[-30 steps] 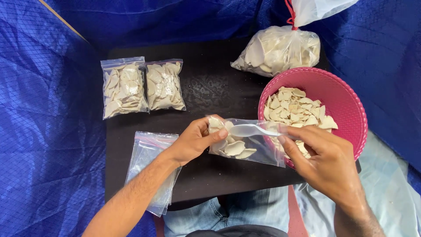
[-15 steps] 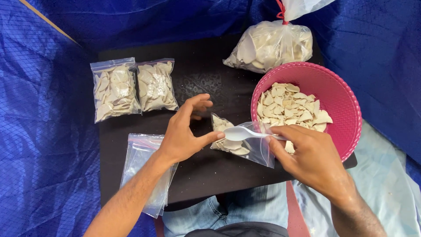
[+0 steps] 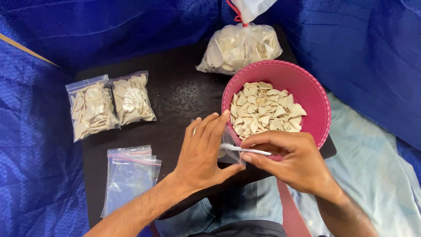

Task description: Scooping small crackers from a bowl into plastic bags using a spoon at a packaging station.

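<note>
The left hand [image 3: 204, 153] lies flat over a small clear bag [image 3: 230, 147], fingers together and stretched out, thumb tucked underneath so the bag is pinched between thumb and palm. The right hand [image 3: 291, 162] meets it from the other side, thumb and fingertips closed on the bag's white top edge. Most of the bag is hidden under the left hand, so how full it is cannot be told.

Just beyond both hands, touching the bag's far side, stands a pink bowl [image 3: 313, 94] holding pale, flat chips [image 3: 265, 109]. Further past the bowl lies a big clear sack [image 3: 239, 48] of the same chips, knotted with a red tie.

Well out from the left hand, two filled small bags [image 3: 109, 105] lie side by side on the black table [image 3: 180, 83]. Nearer, beside the left forearm, is a stack of empty bags [image 3: 129, 175]. Blue cloth [image 3: 35, 145] surrounds the table.
</note>
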